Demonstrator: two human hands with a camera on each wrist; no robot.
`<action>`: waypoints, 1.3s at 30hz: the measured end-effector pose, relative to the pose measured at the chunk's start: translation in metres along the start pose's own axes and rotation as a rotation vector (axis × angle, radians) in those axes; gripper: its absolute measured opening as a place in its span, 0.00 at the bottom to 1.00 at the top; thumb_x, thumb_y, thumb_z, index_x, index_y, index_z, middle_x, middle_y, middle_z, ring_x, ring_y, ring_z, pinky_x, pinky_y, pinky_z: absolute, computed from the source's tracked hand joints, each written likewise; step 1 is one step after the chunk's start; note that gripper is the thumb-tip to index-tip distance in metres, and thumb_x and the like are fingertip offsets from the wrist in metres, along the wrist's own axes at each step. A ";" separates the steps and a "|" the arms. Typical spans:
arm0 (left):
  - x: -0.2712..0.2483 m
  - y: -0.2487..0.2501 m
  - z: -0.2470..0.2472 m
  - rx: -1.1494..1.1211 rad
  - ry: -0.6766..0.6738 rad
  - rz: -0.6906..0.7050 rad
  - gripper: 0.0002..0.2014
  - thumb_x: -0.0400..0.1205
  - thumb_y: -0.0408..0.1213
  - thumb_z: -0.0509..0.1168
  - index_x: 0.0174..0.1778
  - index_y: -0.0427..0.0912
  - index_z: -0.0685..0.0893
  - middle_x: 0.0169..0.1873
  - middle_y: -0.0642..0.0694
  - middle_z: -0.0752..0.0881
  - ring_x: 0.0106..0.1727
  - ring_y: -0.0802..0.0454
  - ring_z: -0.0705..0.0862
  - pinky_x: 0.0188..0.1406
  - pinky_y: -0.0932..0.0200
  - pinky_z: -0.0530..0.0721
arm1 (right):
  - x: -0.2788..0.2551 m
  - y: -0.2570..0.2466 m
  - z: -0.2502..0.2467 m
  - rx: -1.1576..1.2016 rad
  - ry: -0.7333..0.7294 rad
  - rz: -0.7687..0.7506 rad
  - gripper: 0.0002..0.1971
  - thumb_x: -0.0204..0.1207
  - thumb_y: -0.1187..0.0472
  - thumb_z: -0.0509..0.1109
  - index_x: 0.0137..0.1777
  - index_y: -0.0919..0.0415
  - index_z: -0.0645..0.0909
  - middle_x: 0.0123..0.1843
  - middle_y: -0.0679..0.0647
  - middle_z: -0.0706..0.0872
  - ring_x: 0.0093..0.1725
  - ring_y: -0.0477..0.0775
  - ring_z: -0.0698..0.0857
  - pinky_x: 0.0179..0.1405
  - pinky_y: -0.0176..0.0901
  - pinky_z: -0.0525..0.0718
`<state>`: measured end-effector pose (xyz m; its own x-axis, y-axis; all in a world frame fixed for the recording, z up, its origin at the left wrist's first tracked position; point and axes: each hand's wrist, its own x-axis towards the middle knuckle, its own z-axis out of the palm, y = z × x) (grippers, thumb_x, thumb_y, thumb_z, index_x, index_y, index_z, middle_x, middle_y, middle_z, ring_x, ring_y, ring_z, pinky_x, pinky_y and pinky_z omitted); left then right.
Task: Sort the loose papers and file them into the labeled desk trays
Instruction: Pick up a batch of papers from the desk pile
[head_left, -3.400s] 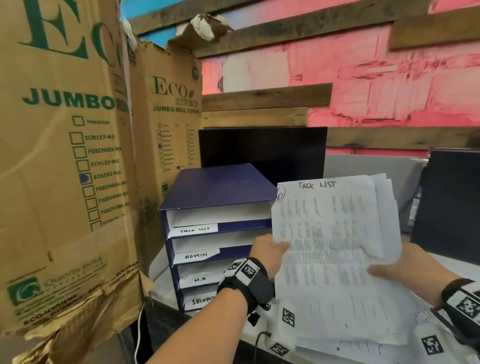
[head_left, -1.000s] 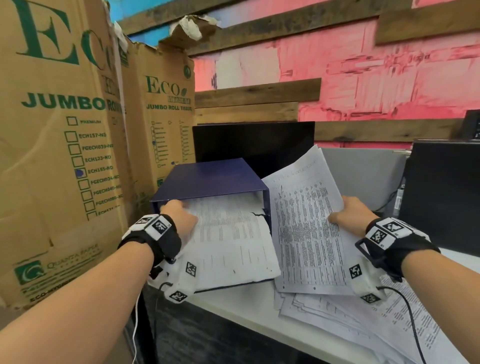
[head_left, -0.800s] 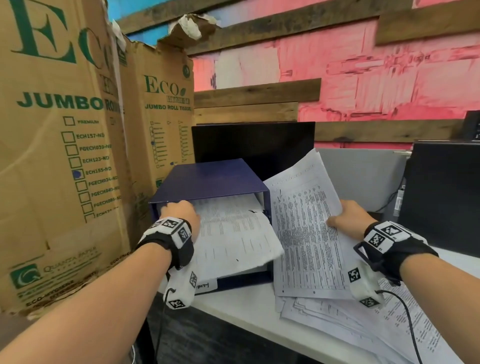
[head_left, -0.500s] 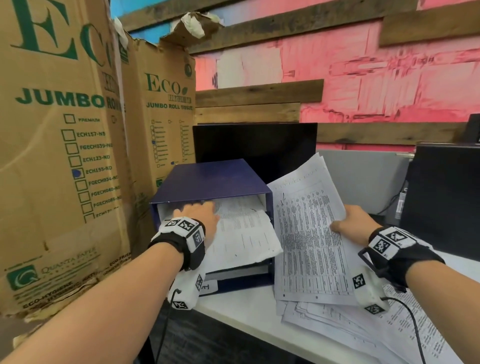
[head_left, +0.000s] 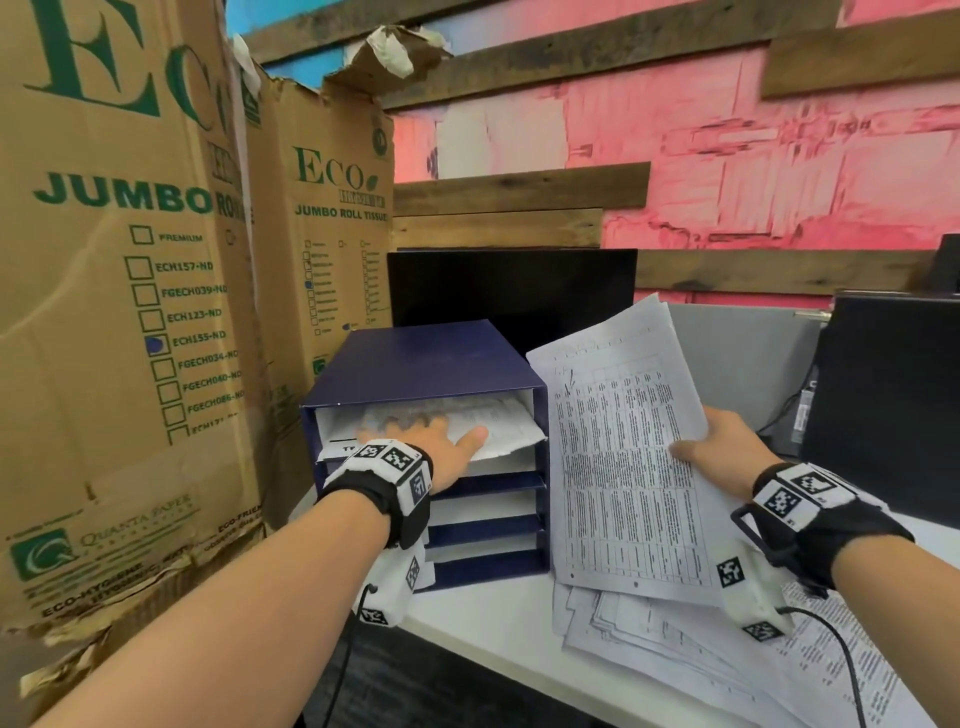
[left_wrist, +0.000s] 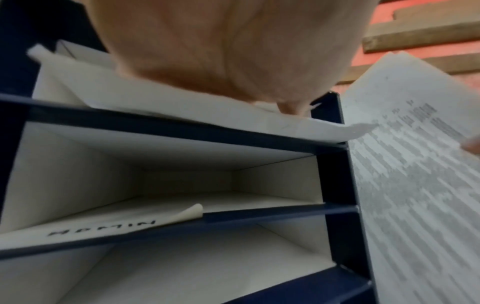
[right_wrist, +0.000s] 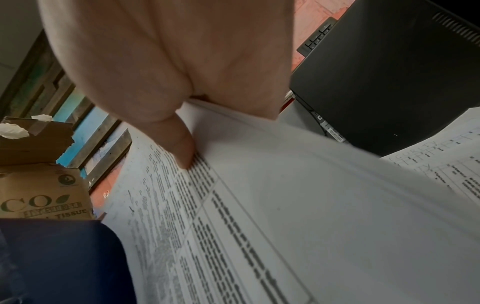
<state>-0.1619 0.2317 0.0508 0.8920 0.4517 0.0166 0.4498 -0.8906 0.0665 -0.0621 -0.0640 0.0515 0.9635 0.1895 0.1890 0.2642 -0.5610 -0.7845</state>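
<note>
White papers (head_left: 498, 428) under left hand (head_left: 431, 441)

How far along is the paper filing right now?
Early on. One batch of printed sheets sits in the top slot of the dark blue tray organiser, pressed by the left hand. The right hand holds another printed stack. Lower slots look empty; loose papers remain on the desk.

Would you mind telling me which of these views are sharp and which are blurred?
Head view: sharp, box print legible, edges bowed by the wide lens. Left wrist view: soft, left hand blurred, tray label just legible. Right wrist view: stack of papers smeared, text unreadable.
</note>
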 end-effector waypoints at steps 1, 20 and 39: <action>-0.003 0.001 0.000 0.013 0.043 -0.001 0.40 0.79 0.71 0.36 0.82 0.51 0.58 0.82 0.44 0.61 0.82 0.37 0.57 0.77 0.30 0.52 | -0.002 0.000 -0.002 0.014 0.016 -0.005 0.15 0.77 0.74 0.67 0.63 0.67 0.78 0.49 0.57 0.84 0.43 0.58 0.84 0.45 0.44 0.80; -0.035 0.076 -0.001 -0.502 0.205 0.443 0.20 0.81 0.59 0.61 0.59 0.48 0.76 0.40 0.54 0.78 0.43 0.53 0.79 0.41 0.58 0.77 | -0.028 0.030 -0.053 0.300 0.079 0.013 0.20 0.73 0.67 0.74 0.65 0.68 0.80 0.54 0.60 0.86 0.54 0.62 0.85 0.64 0.60 0.80; -0.019 0.019 0.051 -0.769 0.064 0.148 0.07 0.84 0.29 0.56 0.47 0.37 0.80 0.46 0.42 0.84 0.45 0.45 0.81 0.42 0.61 0.78 | -0.027 0.043 -0.010 0.362 -0.010 0.048 0.24 0.66 0.45 0.76 0.52 0.65 0.85 0.50 0.60 0.90 0.46 0.59 0.88 0.53 0.53 0.84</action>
<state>-0.1677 0.2036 0.0010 0.9254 0.3540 0.1351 0.1481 -0.6661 0.7310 -0.0761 -0.1013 0.0191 0.9735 0.1789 0.1428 0.1851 -0.2486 -0.9508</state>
